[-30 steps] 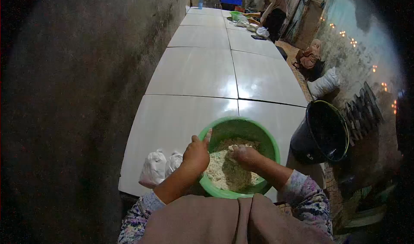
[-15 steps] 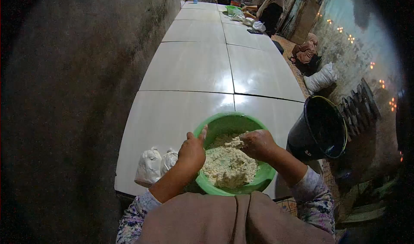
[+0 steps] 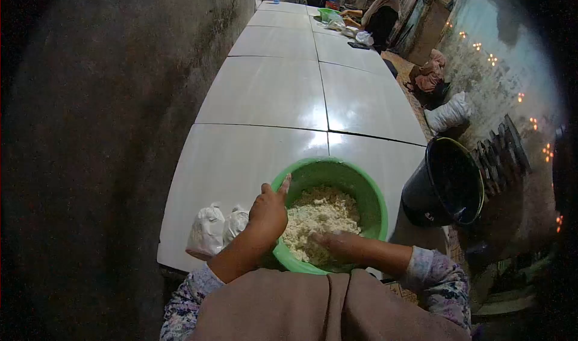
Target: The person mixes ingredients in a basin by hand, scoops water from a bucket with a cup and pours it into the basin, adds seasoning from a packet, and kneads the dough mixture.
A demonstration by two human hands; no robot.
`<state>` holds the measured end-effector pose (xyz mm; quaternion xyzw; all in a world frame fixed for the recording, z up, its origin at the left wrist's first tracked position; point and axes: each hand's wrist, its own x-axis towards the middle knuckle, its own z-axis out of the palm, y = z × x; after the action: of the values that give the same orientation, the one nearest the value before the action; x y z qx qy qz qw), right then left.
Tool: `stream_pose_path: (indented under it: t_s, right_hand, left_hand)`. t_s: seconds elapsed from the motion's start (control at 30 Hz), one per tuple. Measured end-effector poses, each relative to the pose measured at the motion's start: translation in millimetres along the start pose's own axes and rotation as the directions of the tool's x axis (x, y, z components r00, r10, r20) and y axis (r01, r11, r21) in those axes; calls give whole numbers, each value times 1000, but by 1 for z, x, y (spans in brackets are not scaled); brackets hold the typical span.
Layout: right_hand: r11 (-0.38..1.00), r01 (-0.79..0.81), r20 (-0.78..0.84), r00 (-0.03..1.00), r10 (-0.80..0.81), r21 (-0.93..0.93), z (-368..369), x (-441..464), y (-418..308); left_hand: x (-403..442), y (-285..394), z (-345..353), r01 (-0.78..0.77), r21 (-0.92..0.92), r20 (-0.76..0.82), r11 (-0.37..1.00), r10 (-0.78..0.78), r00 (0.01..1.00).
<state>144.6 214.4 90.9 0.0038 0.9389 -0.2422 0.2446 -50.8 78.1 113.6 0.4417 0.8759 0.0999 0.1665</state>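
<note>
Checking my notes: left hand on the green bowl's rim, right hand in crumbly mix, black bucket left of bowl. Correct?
Not left: the head view shows the black bucket right of the green bowl. The left hand is on the rim, the right hand in crumbly mix.

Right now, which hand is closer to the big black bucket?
The right hand. It's down in the crumbly dough inside the green bowl, on the side toward the black bucket. The left hand is at the bowl's opposite rim, farther away.
</note>
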Motion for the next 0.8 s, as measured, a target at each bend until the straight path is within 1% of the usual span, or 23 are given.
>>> stream_pose_path:
  t_s: [0.03, 0.07, 0.1, 0.13, 0.17, 0.2, 0.23, 0.27, 0.3, 0.33, 0.37, 0.4, 0.43, 0.5, 0.53, 0.57, 0.6, 0.63, 0.7, 0.73, 0.8]
  right_hand:
    - [1000, 1, -2, 1000, -1, 3, -10, 5, -19]
    - [912, -265, 56, 964, 261, 314, -31, 6, -44]
    - [662, -490, 193, 861, 471, 567, -41, 4, -58]
    - [994, -13, -55, 998, 19, 107, 6, 29, -14]
    - [994, -16, -58, 998, 22, 107, 24, 43, 2]
    - [971, 50, -98, 992, -75, -232, 25, 50, 1]
    - [830, 100, -98, 978, -182, -549, 25, 55, 1]
    - [946, -1, -227, 971, -77, -325, 24, 55, 5]
    - [942, 7, -218, 972, -85, -335, 8, 53, -2]
    - [923, -89, -140, 989, 39, -373, -10, 52, -8]
    - [891, -181, -69, 983, 168, -416, -28, 50, -15]
    - [873, -281, -95, 960, 265, -400, -45, 44, -21]
    - [871, -277, -93, 961, 262, -405, -60, 40, -23]
    - [824, -410, -31, 900, 434, -391, -79, 32, -20]
    - [824, -406, -25, 902, 432, -396, -74, 31, 2]
    - [815, -429, -75, 897, 436, -389, -64, 34, 34]
    - [806, -454, -129, 889, 440, -379, -66, 33, 38]
    - [806, -458, -130, 887, 443, -376, -63, 35, 40]
    - [891, -433, -218, 890, 400, -138, -62, 43, 31]
    - [916, -401, -264, 885, 383, -17, -62, 49, 22]
    - [979, -202, -195, 961, 198, -2, -47, 61, 4]
  left_hand:
    - [0, 2, -2, -1, 3, 1, 1000, 1, 1000]
    - [0, 4, -6, 25, 34, 34, 999, -26, 999]
    - [-1, 6, -7, 48, 65, 67, 997, -52, 996]
    - [-2, 7, -7, 43, 68, 70, 997, -47, 996]
    - [-1, 6, -6, 45, 54, 63, 998, -48, 997]
    - [-1, 6, -6, 50, 36, 53, 998, -51, 997]
    - [-1, 5, -5, 54, 29, 48, 998, -55, 997]
    - [-1, 4, -3, 37, 17, 26, 999, -37, 999]
    - [-1, 2, -2, 23, 6, 3, 1000, -23, 1000]
    - [0, 0, 1, 32, -1, -2, 999, -32, 999]
    - [2, -2, 4, 39, -21, 10, 999, -39, 999]
    - [3, -2, 5, 45, -41, 23, 998, -44, 999]
    - [1, 0, -2, 49, -46, 20, 998, -48, 999]
    - [-6, 4, -14, 26, -43, 36, 999, -25, 999]
    - [-7, 5, -14, 32, -49, 37, 998, -31, 999]
    - [-6, 5, -14, 44, -44, 53, 998, -42, 998]
    - [-5, 5, -15, 52, -37, 68, 998, -50, 996]
    - [-5, 4, -12, 48, -36, 70, 998, -45, 997]
    - [-2, 2, -5, 23, -44, 11, 999, -22, 1000]
    - [-2, 4, -6, 20, -44, 12, 999, -19, 1000]
    - [-2, 6, -8, 72, -23, 48, 997, -71, 996]
